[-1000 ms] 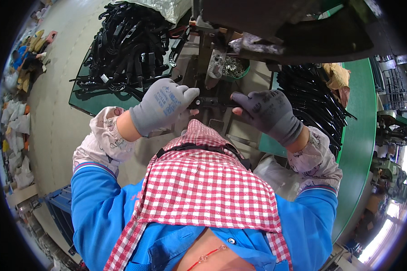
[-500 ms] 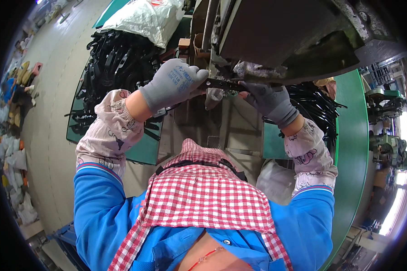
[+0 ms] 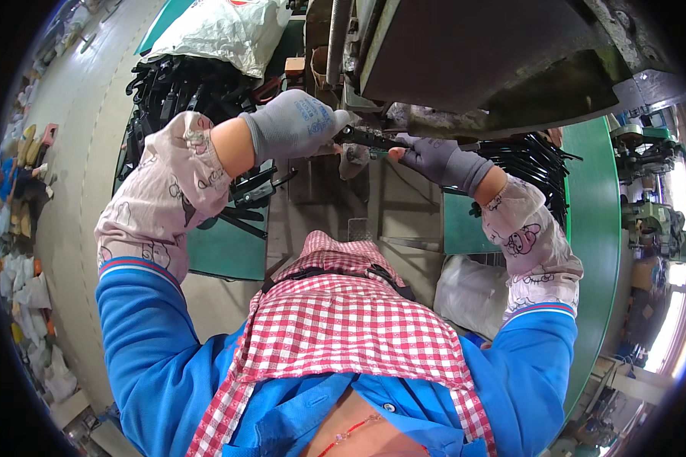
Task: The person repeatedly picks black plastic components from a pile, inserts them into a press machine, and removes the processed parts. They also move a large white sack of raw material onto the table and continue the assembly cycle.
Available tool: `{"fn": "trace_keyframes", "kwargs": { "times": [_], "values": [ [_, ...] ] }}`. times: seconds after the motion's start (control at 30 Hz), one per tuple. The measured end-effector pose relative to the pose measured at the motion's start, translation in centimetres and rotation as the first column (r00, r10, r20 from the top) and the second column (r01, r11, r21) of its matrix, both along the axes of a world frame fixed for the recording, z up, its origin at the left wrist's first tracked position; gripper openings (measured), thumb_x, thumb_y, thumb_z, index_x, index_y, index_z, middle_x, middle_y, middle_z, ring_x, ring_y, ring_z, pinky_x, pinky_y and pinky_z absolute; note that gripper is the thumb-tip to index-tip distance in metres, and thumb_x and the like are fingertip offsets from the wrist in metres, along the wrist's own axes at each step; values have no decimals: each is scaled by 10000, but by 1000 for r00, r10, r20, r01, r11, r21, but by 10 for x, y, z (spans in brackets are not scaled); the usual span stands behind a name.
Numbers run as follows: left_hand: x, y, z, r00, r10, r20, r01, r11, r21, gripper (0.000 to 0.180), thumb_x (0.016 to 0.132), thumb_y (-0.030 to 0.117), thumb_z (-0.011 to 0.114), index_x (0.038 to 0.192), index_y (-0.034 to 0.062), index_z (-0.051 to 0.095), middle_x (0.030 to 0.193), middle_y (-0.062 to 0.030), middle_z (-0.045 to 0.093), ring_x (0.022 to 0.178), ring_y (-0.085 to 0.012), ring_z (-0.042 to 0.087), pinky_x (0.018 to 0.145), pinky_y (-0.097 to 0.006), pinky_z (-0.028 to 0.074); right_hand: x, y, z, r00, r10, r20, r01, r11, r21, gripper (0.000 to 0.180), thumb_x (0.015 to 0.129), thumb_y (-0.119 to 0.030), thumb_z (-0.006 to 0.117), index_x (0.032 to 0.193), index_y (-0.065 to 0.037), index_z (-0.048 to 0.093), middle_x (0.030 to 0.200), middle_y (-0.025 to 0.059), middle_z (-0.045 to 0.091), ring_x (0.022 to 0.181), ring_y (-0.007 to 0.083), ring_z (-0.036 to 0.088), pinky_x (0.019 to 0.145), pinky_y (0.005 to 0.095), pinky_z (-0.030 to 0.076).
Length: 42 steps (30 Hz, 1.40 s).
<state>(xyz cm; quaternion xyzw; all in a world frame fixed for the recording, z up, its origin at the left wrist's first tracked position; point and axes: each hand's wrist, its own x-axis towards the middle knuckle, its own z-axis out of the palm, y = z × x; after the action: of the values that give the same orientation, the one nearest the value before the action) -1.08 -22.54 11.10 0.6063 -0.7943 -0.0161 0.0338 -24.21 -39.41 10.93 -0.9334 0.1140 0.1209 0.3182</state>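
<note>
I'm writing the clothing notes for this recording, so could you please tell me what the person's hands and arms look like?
The left hand and right hand wear grey gloves, the right darker, the left with blue print. Pale over-sleeves carry dark line drawings and meet blue sleeves edged with red and white stripes.

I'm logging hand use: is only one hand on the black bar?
No, the left hand and the right hand both hold the bar.
</note>
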Motion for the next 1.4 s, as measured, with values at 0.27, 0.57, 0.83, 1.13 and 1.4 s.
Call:
{"fn": "trace_keyframes", "kwargs": {
  "times": [0.27, 0.57, 0.83, 1.13, 1.4],
  "values": [
    [13, -15, -8, 985, -131, 112, 118, 986, 120, 398, 879, 167, 636, 1223, 9, 514, 737, -134, 664, 759, -338, 693, 623, -421, 522, -4, 23, 0, 999, -44, 29, 53, 852, -520, 492, 998, -530, 438, 1079, -66, 579, 898, 187, 676, 869, 387, 663, 762, 487, 510],
    [-18, -13, 26, 979, 49, 196, -71, 991, 110, 320, 859, 276, 663, 1106, 80, 605, 1124, -146, 635, 1094, -315, 623, 990, -455, 438, -22, 23, -9, 993, -118, 9, 114, 972, 205, 389, 1004, -389, 530, 1110, -28, 626, 806, 71, 643, 741, 199, 642, 695, 357, 500],
    [-31, -16, 18, 963, 191, 191, -225, 958, 179, 214, 835, 123, 570, 1013, 99, 685, 1165, -167, 635, 1212, -341, 546, 1073, -491, 360, -19, 38, -18, 989, -128, 76, 112, 978, 178, 406, 1013, -389, 490, 1144, -57, 682, 780, 23, 635, 714, 80, 572, 673, 258, 449],
    [-164, 43, -77, -650, 330, -685, -54, 878, 475, 521, 931, 132, 626, 1371, 28, 368, 1078, -78, 573, 915, -115, 571, 796, -272, 471, 39, -43, -147, 821, -526, 220, 570, 743, -351, 433, 948, -417, 523, 1209, -107, 674, 1242, 198, 644, 1178, 402, 582, 1024, 444, 452],
    [-220, 28, -68, -586, 539, -605, 341, 841, 419, 294, 992, 285, 610, 1125, 24, 591, 937, -34, 658, 786, -98, 623, 689, -257, 507, 73, -44, -169, 791, -596, -138, 454, 724, -519, 343, 941, -251, 496, 1156, -105, 722, 1246, 180, 657, 1174, 337, 630, 965, 449, 515]
  ]
}}
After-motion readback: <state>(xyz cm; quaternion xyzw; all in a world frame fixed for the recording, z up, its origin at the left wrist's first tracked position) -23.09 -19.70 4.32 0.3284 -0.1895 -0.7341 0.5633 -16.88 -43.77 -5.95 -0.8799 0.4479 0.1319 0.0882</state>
